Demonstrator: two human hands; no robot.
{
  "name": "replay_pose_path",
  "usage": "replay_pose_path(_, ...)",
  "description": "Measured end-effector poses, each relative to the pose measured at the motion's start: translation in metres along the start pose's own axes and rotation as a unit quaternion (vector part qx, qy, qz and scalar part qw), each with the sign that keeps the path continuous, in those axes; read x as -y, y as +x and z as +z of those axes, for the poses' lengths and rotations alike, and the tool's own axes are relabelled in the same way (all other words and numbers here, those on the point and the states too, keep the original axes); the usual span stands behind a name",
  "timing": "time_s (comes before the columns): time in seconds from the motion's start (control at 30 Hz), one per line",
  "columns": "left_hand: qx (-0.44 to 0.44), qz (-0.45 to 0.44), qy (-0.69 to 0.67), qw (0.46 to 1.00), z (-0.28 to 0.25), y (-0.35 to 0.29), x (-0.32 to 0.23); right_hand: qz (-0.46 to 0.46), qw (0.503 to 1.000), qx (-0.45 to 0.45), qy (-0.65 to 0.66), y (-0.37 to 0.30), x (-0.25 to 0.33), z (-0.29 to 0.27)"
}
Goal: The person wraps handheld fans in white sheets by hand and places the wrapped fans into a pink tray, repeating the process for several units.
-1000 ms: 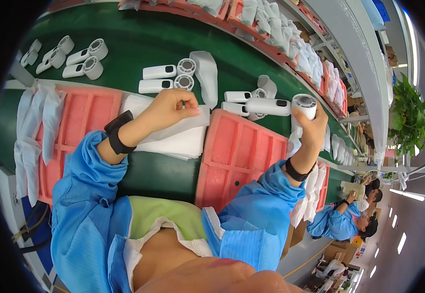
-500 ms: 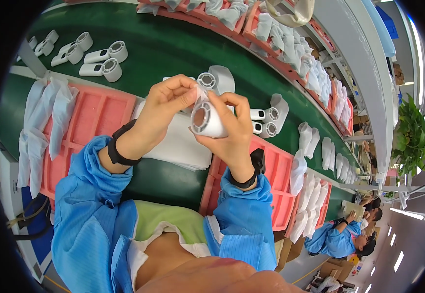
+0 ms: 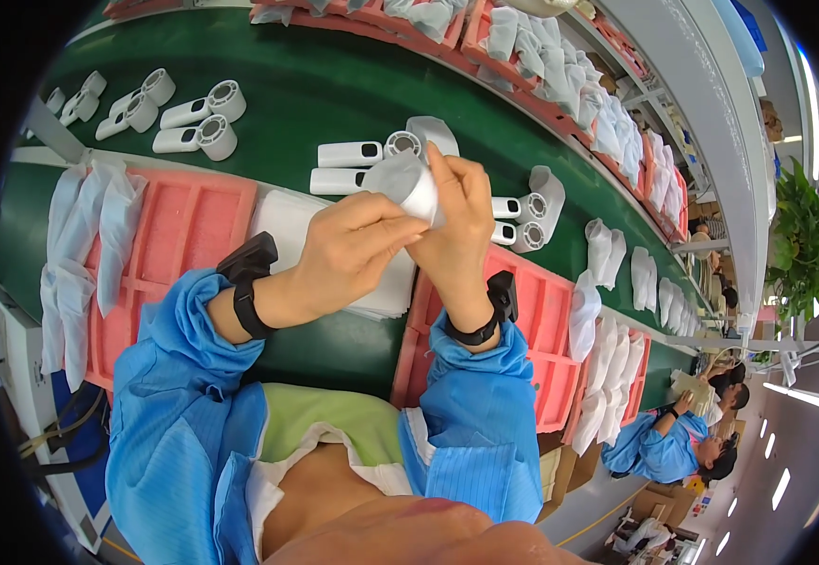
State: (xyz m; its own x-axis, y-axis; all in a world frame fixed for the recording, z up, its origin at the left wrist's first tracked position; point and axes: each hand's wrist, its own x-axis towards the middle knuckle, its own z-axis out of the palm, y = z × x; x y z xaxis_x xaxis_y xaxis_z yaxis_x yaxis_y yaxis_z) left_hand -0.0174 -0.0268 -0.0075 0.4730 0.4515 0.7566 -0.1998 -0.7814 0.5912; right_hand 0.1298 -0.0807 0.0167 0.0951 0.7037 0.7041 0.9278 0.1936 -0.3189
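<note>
White wrapping covered the round head of a device [image 3: 404, 184] that we held up between our hands, just above the centre of the frame. Our left hand [image 3: 357, 247] had its thumb and forefinger pinched together at the lower edge of the wrapping, while our right hand [image 3: 458, 209] curled its fingers around the device's other side.

Below our left hand, a stack of white sheets [image 3: 282, 226] lay on the green worktop [image 3: 277, 104], between a pink tray [image 3: 183, 221] at the left of the frame and a second pink tray [image 3: 534, 294] to the right of centre. Unwrapped white devices [image 3: 183, 115] rested in pairs at upper left, with further pairs near our hands. White-wrapped pieces [image 3: 113, 235] lay across the left tray. Black bands [image 3: 251, 306] circled our wrists below blue sleeves [image 3: 174, 367], and at lower right we saw co-workers [image 3: 664, 447], one in blue.
</note>
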Motion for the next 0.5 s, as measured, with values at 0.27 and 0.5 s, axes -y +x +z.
replay_pose_path(0.27, 0.031, -0.099, 0.063, 0.993, 0.001, 0.023, -0.004, 0.12, 0.98, -0.062, 0.147, -0.008, 0.003, 0.006)
replay_pose_path(0.5, 0.048, -0.087, -0.19, 0.977, -0.034, 0.049, 0.016, 0.014, 0.974, -0.04, 0.222, 0.006, 0.013, -0.025)
